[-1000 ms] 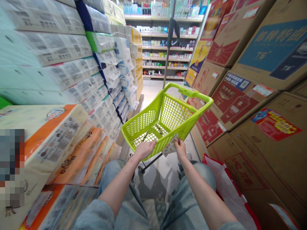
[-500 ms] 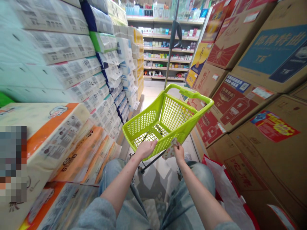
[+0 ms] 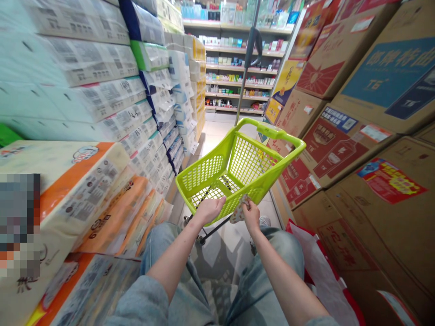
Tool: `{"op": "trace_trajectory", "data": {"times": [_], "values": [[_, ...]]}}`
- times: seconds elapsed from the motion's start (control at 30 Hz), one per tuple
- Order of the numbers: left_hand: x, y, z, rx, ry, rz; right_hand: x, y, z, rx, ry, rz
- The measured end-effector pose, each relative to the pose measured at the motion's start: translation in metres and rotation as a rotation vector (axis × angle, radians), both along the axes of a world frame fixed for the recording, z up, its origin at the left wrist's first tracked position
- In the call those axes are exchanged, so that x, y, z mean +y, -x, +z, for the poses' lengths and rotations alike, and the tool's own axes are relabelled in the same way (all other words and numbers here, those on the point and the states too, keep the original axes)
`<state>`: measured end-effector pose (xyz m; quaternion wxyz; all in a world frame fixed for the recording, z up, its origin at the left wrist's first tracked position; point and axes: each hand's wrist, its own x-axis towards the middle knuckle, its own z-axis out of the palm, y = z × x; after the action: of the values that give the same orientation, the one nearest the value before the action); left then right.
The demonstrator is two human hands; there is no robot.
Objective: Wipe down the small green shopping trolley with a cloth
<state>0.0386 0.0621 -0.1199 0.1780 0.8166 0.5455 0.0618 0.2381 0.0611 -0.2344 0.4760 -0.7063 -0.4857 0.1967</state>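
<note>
A lime-green shopping cart (image 3: 265, 179) with a lattice basket stands slightly turned in front of my knees. My left hand (image 3: 210, 211) is closed at the near rim of the basket, its fingertips partly hidden from me. In my right hand (image 3: 250, 215) I pinch a small patterned cloth (image 3: 238, 214) against the basket's outer right side. The cloth hangs in folds, light with small spots. The basket holds nothing that I can make out.
Wrapped tissue packs (image 3: 98, 59) are stacked high on the left, with orange-banded packs (image 3: 108, 213) nearest. Cardboard cartons (image 3: 374, 181) line the right, a red-and-white bag (image 3: 319, 262) below them. Shelves of small goods (image 3: 234, 72) stand behind a grey pole (image 3: 245, 77).
The view has shifted slightly. My right hand and the cloth have moved a little along the basket's side, and the cloth looks more bunched. My left hand stays at the rim.
</note>
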Motion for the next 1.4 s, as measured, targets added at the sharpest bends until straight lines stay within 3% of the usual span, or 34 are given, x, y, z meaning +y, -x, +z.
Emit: {"op": "trace_trajectory", "data": {"times": [0.17,0.47,0.67,0.9,1.17,1.4], "values": [[0.000,0.000,0.004,0.012,0.017,0.006,0.005,-0.001,0.000,0.059,-0.006,0.052],[-0.001,0.000,0.001,0.004,0.016,0.009,-0.012,-0.014,-0.020,0.036,0.048,0.046],[0.000,-0.001,0.001,0.029,0.012,0.004,0.002,-0.004,-0.014,0.054,0.054,0.112],[0.001,-0.001,-0.001,0.009,0.005,0.016,-0.014,0.003,-0.015,0.103,0.020,0.032],[0.002,-0.004,0.001,0.004,0.015,0.024,-0.019,0.017,-0.002,0.003,-0.047,0.144],[0.001,-0.005,0.003,0.015,0.008,0.029,-0.009,0.017,0.008,0.129,0.015,0.196]]}}
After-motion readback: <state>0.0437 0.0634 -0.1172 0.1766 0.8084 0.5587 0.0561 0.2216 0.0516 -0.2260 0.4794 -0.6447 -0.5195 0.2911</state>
